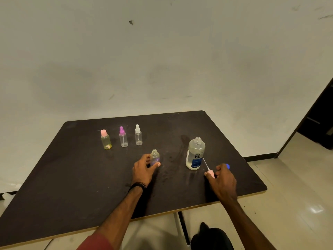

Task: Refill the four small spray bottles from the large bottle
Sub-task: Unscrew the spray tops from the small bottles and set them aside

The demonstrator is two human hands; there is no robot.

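Nearest the camera, the left hand (144, 168) curls around an uncapped small bottle (154, 157) standing on the surface (72, 177); what it holds I cannot tell. Beyond that grip, to its left, stand three capped bottles: pink-capped bottle (106, 139) with yellowish liquid, purple-topped bottle (123, 137) and white-topped bottle (138, 135), both seemingly empty. Right of it, the large bottle (195, 153) stands open, partly full. The right hand (222, 177) pinches the removed spray head (210, 170). Most refilling apparently remains.
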